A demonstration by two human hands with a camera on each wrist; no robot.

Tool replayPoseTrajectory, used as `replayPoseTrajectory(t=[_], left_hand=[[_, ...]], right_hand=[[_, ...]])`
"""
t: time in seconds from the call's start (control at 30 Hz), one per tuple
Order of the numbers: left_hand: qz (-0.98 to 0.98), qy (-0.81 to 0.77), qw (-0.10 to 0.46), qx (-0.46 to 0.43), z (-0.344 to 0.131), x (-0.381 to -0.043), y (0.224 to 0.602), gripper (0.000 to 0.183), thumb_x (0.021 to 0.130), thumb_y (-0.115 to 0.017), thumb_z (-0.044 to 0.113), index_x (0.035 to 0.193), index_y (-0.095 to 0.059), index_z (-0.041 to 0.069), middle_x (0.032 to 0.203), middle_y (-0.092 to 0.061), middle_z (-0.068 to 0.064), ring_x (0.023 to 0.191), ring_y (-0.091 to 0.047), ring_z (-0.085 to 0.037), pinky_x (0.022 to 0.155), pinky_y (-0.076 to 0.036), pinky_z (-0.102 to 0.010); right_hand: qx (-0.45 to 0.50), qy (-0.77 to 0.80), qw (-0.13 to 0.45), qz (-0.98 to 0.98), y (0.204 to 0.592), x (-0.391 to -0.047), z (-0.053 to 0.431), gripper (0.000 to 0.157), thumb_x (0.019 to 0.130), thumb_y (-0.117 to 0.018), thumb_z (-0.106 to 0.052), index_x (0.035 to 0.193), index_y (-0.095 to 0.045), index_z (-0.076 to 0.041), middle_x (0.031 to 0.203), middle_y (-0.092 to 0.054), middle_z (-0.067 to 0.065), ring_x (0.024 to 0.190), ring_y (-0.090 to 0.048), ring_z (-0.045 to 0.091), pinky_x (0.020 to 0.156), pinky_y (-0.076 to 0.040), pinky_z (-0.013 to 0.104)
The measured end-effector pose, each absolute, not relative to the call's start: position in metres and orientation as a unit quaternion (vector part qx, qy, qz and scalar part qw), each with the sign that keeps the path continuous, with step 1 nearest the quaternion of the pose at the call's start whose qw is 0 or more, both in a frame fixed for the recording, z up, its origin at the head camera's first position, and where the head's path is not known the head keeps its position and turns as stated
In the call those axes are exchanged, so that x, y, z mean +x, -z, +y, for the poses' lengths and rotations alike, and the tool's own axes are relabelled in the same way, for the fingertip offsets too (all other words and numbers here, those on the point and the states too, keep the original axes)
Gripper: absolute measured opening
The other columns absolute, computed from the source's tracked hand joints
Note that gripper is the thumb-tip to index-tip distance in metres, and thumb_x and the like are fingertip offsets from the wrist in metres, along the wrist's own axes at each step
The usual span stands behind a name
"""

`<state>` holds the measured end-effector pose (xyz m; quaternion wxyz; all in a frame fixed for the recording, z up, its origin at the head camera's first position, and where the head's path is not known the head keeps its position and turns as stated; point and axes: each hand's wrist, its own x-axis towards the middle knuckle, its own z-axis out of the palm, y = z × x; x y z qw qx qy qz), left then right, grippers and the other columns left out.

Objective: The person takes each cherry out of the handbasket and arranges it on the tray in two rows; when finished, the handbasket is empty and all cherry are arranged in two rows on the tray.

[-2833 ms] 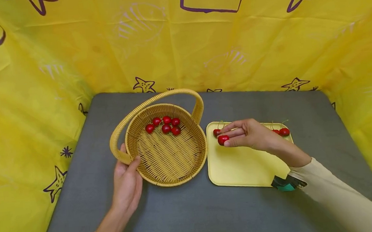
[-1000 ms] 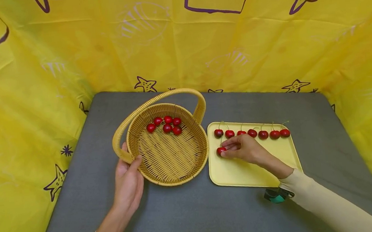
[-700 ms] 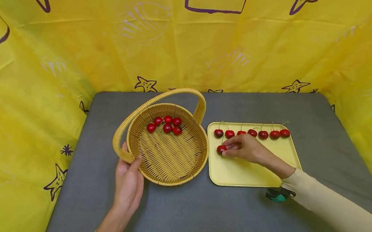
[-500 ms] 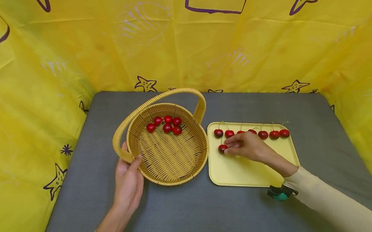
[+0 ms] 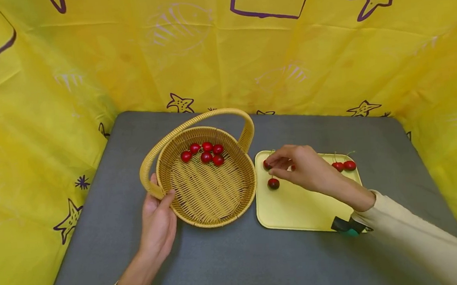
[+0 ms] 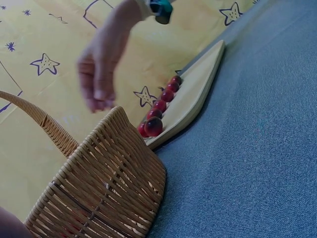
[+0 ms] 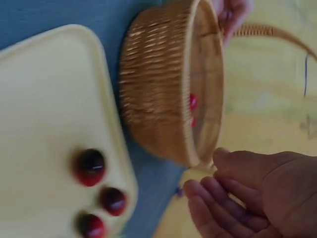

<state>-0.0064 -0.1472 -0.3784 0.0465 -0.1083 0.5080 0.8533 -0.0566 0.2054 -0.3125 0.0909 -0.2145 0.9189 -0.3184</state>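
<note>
A grey tabletop (image 5: 230, 267) spread beneath both hands, and yellow cloth (image 5: 222, 62) printed with purple-outlined starfish rose beyond them and to either side. One wicker basket (image 5: 206, 193) with a single arched handle (image 5: 226, 111) stood at the fingertips of the left hand (image 5: 158, 224), which pinched the rim near the handle's foot, thumb over the edge. One pale yellow tray (image 5: 298, 206) lay beneath the right hand (image 5: 307, 167); its fingers were loosely bent around air, the thumb apart from them.

Six red cherries (image 5: 206, 157) lay inside the basket, grouped beyond the left thumb. On the tray, the head view showed five, whole or partly: one cherry (image 5: 273, 183) just nearer than the right fingertips, another just beyond them, a sliver between thumb and fingers, and two stemmed ones to the hand's right. The left wrist view showed more, too overlapped to count surely.
</note>
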Motion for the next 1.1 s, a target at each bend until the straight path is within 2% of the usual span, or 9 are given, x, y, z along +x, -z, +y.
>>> replayPoseTrajectory(t=[0.13, 0.3, 0.4, 0.47, 0.53, 0.6, 0.73, 0.93, 1.1], left_hand=[[0.511, -0.851, 0.046, -0.111, -0.147, -0.006, 0.378, 0.077, 0.109, -0.037, -0.009, 0.168, 0.010, 0.008, 0.177, 0.012, 0.001, 0.160, 0.003, -0.008, 0.130, -0.006, -0.028], [0.512, -0.850, 0.051, -0.114, -0.148, -0.007, 0.381, 0.077, 0.110, -0.036, -0.008, 0.169, 0.010, 0.010, 0.177, 0.008, 0.004, 0.161, 0.000, -0.009, 0.130, -0.008, -0.028], [0.514, -0.849, 0.055, -0.112, -0.150, -0.007, 0.381, 0.077, 0.110, -0.036, -0.007, 0.169, 0.010, 0.011, 0.177, 0.007, 0.006, 0.161, 0.000, -0.010, 0.130, -0.007, -0.030], [0.513, -0.849, 0.055, -0.113, -0.150, -0.008, 0.381, 0.077, 0.110, -0.037, -0.007, 0.169, 0.010, 0.011, 0.177, 0.008, 0.006, 0.161, 0.001, -0.009, 0.130, -0.007, -0.029], [0.512, -0.850, 0.052, -0.112, -0.149, -0.008, 0.380, 0.078, 0.110, -0.037, -0.008, 0.169, 0.009, 0.011, 0.177, 0.009, 0.006, 0.161, 0.002, -0.009, 0.130, -0.006, -0.029], [0.511, -0.851, 0.052, -0.110, -0.148, -0.008, 0.380, 0.078, 0.110, -0.038, -0.008, 0.169, 0.009, 0.011, 0.177, 0.009, 0.005, 0.160, 0.002, -0.008, 0.130, -0.006, -0.029], [0.511, -0.852, 0.048, -0.105, -0.149, -0.009, 0.380, 0.077, 0.109, -0.038, -0.009, 0.170, 0.006, 0.011, 0.177, 0.005, 0.005, 0.161, 0.000, -0.010, 0.131, -0.007, -0.030], [0.510, -0.852, 0.044, -0.107, -0.149, -0.010, 0.380, 0.077, 0.108, -0.038, -0.011, 0.171, 0.000, 0.013, 0.177, -0.004, 0.006, 0.161, -0.006, -0.012, 0.131, -0.011, -0.032], [0.510, -0.852, 0.043, -0.110, -0.150, -0.010, 0.380, 0.076, 0.108, -0.038, -0.010, 0.171, -0.001, 0.013, 0.176, -0.006, 0.006, 0.161, -0.008, -0.011, 0.130, -0.012, -0.031]], right_hand=[[-0.291, 0.275, 0.079, 0.913, 0.290, -0.062, 0.175, 0.022, 0.095, -0.081, -0.015, 0.117, -0.079, -0.012, 0.101, -0.071, -0.005, 0.079, -0.067, 0.004, 0.070, -0.060, 0.028], [-0.382, 0.172, 0.125, 0.899, 0.267, -0.080, 0.131, 0.026, 0.099, -0.076, -0.016, 0.125, -0.077, -0.011, 0.115, -0.073, 0.000, 0.093, -0.072, 0.012, 0.080, -0.060, 0.028], [-0.424, 0.094, 0.167, 0.885, 0.256, -0.097, 0.100, 0.010, 0.100, -0.075, -0.015, 0.110, -0.079, -0.012, 0.103, -0.072, -0.001, 0.093, -0.067, 0.013, 0.080, -0.056, 0.028], [-0.429, 0.046, 0.201, 0.880, 0.252, -0.109, 0.079, 0.004, 0.100, -0.074, -0.012, 0.098, -0.077, -0.013, 0.093, -0.070, -0.001, 0.085, -0.061, 0.014, 0.072, -0.052, 0.028], [-0.427, -0.006, 0.216, 0.878, 0.252, -0.118, 0.060, 0.008, 0.101, -0.072, -0.010, 0.093, -0.072, -0.013, 0.091, -0.067, 0.000, 0.084, -0.057, 0.016, 0.072, -0.050, 0.029], [-0.419, -0.055, 0.227, 0.877, 0.254, -0.127, 0.045, 0.006, 0.102, -0.068, -0.007, 0.100, -0.072, -0.012, 0.099, -0.068, 0.003, 0.092, -0.060, 0.018, 0.078, -0.052, 0.030], [-0.421, -0.117, 0.235, 0.868, 0.265, -0.143, 0.021, 0.015, 0.105, -0.062, -0.005, 0.118, -0.069, -0.009, 0.118, -0.067, 0.006, 0.110, -0.060, 0.022, 0.095, -0.053, 0.032], [-0.423, -0.139, 0.249, 0.860, 0.285, -0.156, 0.008, 0.021, 0.105, -0.060, -0.002, 0.122, -0.069, -0.009, 0.123, -0.068, 0.006, 0.109, -0.062, 0.021, 0.095, -0.055, 0.034], [-0.424, -0.148, 0.247, 0.859, 0.296, -0.159, 0.011, 0.016, 0.104, -0.063, -0.001, 0.116, -0.071, -0.009, 0.117, -0.070, 0.007, 0.100, -0.063, 0.021, 0.087, -0.058, 0.034]])
